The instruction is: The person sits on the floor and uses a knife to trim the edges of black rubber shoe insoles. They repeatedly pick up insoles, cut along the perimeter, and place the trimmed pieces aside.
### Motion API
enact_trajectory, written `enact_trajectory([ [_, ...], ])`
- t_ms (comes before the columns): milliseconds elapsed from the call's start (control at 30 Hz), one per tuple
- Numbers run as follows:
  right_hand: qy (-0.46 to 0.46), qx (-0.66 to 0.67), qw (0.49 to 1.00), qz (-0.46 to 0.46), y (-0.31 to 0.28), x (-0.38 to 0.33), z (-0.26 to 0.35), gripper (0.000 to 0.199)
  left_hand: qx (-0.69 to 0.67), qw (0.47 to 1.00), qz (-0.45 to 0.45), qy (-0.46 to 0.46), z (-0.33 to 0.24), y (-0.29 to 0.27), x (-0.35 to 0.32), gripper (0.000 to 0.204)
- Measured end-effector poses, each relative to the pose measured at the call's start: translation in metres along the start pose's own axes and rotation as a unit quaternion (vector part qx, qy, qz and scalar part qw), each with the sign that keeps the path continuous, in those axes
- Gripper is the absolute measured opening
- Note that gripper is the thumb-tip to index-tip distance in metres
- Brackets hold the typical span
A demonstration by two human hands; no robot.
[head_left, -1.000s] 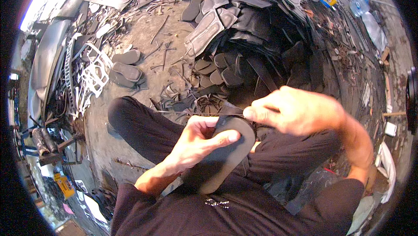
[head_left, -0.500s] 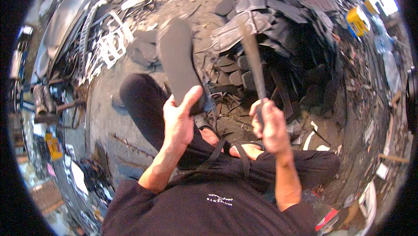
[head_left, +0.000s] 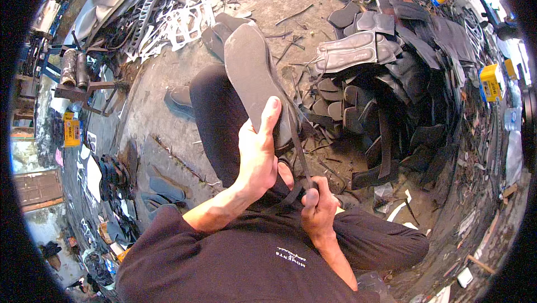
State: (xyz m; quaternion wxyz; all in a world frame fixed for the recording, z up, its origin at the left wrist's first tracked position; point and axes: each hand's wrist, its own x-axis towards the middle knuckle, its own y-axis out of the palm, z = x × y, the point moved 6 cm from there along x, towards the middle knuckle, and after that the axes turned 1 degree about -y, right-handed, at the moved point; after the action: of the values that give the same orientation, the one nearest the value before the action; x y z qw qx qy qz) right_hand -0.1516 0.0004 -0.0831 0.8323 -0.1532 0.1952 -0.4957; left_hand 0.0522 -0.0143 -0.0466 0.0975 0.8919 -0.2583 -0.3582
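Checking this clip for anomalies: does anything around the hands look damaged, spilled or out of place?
Nothing odd in the hands: the left hand holds a grey sole upright, and the right hand grips a thin dark strip along its edge. The floor, though, is strewn with cut scraps and offcuts.

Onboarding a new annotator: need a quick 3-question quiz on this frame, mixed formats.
1. True or false: the left hand holds the grey shoe sole flat on the ground.
2. Which does the right hand grip? A) a yellow crate B) a thin dark strip C) a bottle
3. Fill in: the pile of dark cut pieces lies to the person's ____.

Key
1. False: it is held up above the lap, thumb on its face.
2. B: the thin dark strip runs along the sole's edge.
3. Right.
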Motion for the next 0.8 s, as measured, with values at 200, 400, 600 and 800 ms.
enact_trajectory([
  [200,-0.040,0.012,0.998,0.035,-0.006,0.048,0.039,0.048,-0.001,0.999,0.045,0.006,0.005,-0.011,-0.007,0.039],
  [400,0.022,0.074,0.985,0.152,0.002,0.074,0.061,0.049,0.004,0.994,0.111,-0.004,0.008,-0.029,0.000,0.031],
  [600,-0.079,0.068,0.994,0.040,0.018,0.117,0.068,0.046,0.005,0.994,0.105,-0.003,-0.001,-0.012,-0.007,0.030],
  [800,-0.087,0.053,0.992,0.080,0.002,0.114,0.074,0.050,-0.015,0.994,0.108,-0.004,0.000,-0.012,-0.001,0.027],
])
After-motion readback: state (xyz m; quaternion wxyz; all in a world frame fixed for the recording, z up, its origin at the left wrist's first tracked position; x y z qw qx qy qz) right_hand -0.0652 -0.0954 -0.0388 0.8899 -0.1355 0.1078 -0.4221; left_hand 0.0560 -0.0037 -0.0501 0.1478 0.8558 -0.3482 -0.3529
